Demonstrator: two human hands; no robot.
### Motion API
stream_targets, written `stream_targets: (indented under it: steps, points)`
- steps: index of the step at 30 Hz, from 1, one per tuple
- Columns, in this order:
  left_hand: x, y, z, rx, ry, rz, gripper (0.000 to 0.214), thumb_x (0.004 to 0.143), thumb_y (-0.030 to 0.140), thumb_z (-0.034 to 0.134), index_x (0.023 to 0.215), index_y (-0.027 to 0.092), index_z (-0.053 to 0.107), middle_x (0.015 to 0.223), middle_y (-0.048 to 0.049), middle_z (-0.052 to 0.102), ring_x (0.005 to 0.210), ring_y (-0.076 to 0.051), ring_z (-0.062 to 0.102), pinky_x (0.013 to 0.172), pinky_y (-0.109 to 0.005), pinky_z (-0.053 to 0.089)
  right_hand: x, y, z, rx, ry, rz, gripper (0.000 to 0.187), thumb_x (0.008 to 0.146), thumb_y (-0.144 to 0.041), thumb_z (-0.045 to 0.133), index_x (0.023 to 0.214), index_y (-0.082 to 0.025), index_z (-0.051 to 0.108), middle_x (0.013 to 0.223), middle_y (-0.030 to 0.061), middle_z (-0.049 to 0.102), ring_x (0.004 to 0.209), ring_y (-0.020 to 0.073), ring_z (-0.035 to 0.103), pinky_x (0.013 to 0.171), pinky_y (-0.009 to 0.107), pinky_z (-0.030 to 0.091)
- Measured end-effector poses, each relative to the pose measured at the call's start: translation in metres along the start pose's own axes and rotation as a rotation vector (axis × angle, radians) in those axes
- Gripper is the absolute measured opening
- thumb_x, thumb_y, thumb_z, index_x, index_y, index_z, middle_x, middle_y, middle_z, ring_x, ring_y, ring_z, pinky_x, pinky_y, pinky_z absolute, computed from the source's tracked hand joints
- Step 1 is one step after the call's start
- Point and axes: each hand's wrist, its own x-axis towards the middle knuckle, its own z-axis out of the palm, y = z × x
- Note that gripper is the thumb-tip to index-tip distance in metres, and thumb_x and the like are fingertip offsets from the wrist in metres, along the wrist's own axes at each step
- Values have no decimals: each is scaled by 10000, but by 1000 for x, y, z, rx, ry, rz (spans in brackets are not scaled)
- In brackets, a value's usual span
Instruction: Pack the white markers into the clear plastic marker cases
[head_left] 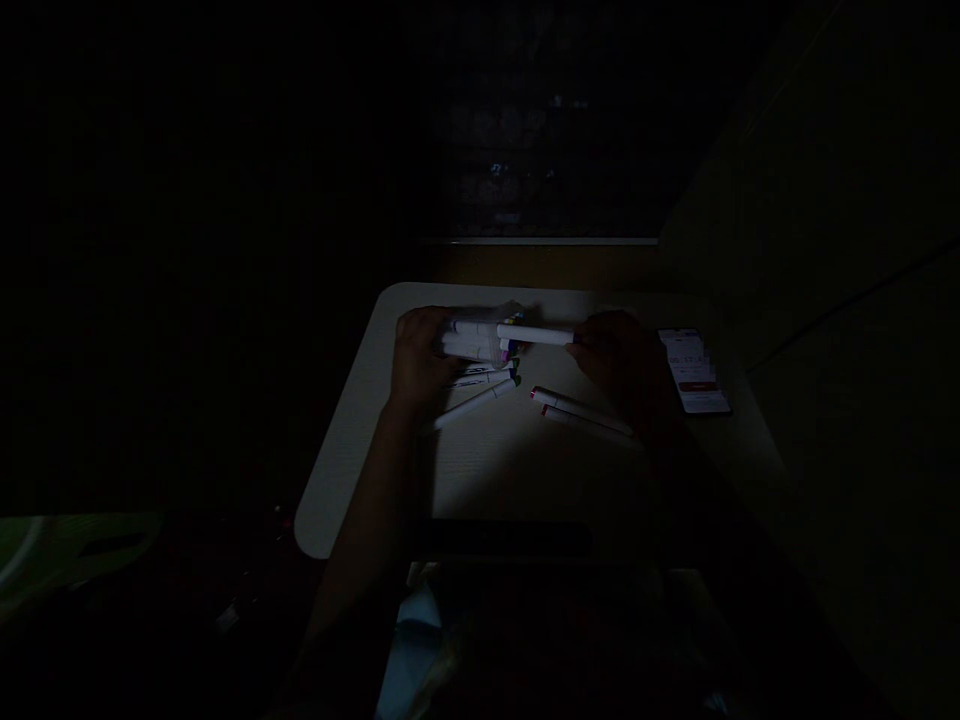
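Note:
In dim light, my left hand (pixel 418 358) is closed around a clear pack of white markers (pixel 472 345) with coloured ends, lying sideways above the table. My right hand (pixel 611 355) pinches the dark end of one white marker (pixel 536 335); its other end meets the open side of the pack. Whether that end is inside the pack I cannot tell. Below the pack lie several white markers with dark green ends (pixel 480 402). Two white markers with red ends (pixel 581 410) rest beneath my right hand, partly in shadow.
A phone (pixel 696 372) with a lit screen lies at the right of the pale table (pixel 352 450). Along the table's near edge runs a dark strip (pixel 510 538). A thin cable (pixel 847 310) crosses the dark area at right.

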Motion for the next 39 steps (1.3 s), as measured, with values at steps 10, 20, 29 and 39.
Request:
stream_targets:
  steps: [10, 20, 29, 39]
  points:
    - [0, 2, -1, -9, -7, -5, 584, 608, 221, 774, 1155, 258, 570, 1176, -60, 621, 1157, -292, 525, 1015, -468, 420, -3, 2, 2, -23, -105, -74, 112, 839, -212, 577, 878, -227, 681, 989, 51, 699, 946, 186, 658, 852, 368, 557]
    - [1, 3, -1, 4, 4, -40, 596, 569, 198, 786, 1125, 254, 579, 1161, -51, 618, 1140, -288, 524, 1001, -467, 431, -14, 5, 13, 15, -381, -314, 577, 863, -295, 552, 1424, -197, 457, 1484, 118, 466, 1376, 261, 426, 1116, 490, 403]
    - [-3, -1, -2, -15, 22, -92, 611, 585, 217, 758, 1164, 248, 567, 1207, -68, 588, 1181, -296, 510, 978, -454, 447, -33, 5, 51, -123, -619, -413, 823, 907, -403, 530, 1564, -152, 102, 1627, 170, 113, 1501, 302, 132, 1178, 548, 264]
    - [-3, -1, 0, -6, 36, -85, 618, 580, 280, 787, 1159, 256, 571, 1196, -63, 596, 1168, -298, 514, 980, -449, 443, -30, 7, 54, -87, -648, -408, 792, 873, -282, 552, 1558, -165, 173, 1624, 139, 157, 1492, 290, 183, 1169, 508, 309]
